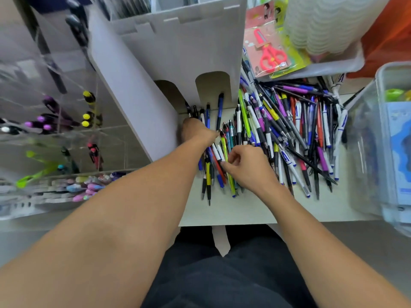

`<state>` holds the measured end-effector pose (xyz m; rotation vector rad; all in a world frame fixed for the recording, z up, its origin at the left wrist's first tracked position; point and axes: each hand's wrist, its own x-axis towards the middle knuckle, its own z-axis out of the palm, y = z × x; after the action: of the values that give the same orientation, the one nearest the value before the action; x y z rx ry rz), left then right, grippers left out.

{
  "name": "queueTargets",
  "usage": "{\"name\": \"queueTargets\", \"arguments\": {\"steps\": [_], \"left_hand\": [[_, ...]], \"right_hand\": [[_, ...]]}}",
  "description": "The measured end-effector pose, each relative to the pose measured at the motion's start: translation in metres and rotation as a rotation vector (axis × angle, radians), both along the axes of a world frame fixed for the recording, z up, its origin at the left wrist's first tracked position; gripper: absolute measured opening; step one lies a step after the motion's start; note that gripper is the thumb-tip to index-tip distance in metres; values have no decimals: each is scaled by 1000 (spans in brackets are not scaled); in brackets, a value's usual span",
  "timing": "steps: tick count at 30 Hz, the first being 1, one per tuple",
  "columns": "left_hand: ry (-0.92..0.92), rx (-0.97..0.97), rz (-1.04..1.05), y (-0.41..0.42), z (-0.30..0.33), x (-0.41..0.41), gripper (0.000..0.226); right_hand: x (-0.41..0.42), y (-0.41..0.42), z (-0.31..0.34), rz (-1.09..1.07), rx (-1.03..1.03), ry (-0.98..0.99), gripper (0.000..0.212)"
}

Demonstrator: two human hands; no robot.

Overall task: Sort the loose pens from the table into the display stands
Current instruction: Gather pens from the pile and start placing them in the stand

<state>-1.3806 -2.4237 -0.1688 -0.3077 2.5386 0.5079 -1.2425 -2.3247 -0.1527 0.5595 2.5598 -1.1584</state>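
Furthest left of the white cardboard stand (173,52) stands a clear acrylic display rack (66,130), its slots holding purple, yellow, pink and green pens, all blurred. Below it, still left of the stand, a low tray of pastel pens (89,187) lies near the table's edge.

The left hand (195,132) reaches in at the foot of the stand, just beside its side wall. Its fingers are curled around a small bunch of dark-capped pens (195,112) whose tips point up toward the stand's arched openings; how tightly it grips them cannot be told, because the back of the hand hides the fingers.

Right of that, in front of the stand, the right hand (244,167) rests on the near edge of the pile. Its fingers are bent in a narrow pinch, the fingertips (224,165) touching a white pen in a row lying side by side.

Further right of the stand, the loose pens (300,134) lie heaped and crossed on the white table (244,212). Behind the heap, packaged red scissors (270,56) lean in a bin. A clear plastic box (378,141) stands at the far right.
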Motion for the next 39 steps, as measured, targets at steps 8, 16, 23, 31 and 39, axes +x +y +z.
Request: {"name": "queueTargets", "arguments": {"steps": [8, 16, 23, 31, 39], "left_hand": [[-34, 195, 181, -13, -4, 2, 20], [51, 441, 444, -19, -6, 18, 22], [72, 556, 554, -21, -5, 35, 33], [95, 661, 591, -21, -1, 42, 26], [246, 724, 478, -24, 9, 46, 20]], "right_hand": [[1, -58, -1, 178, 308, -228, 56], [11, -48, -4, 42, 331, -189, 28], [22, -35, -14, 106, 393, -118, 22], [36, -40, -30, 182, 499, 2, 29], [38, -37, -25, 239, 568, -40, 13]]}}
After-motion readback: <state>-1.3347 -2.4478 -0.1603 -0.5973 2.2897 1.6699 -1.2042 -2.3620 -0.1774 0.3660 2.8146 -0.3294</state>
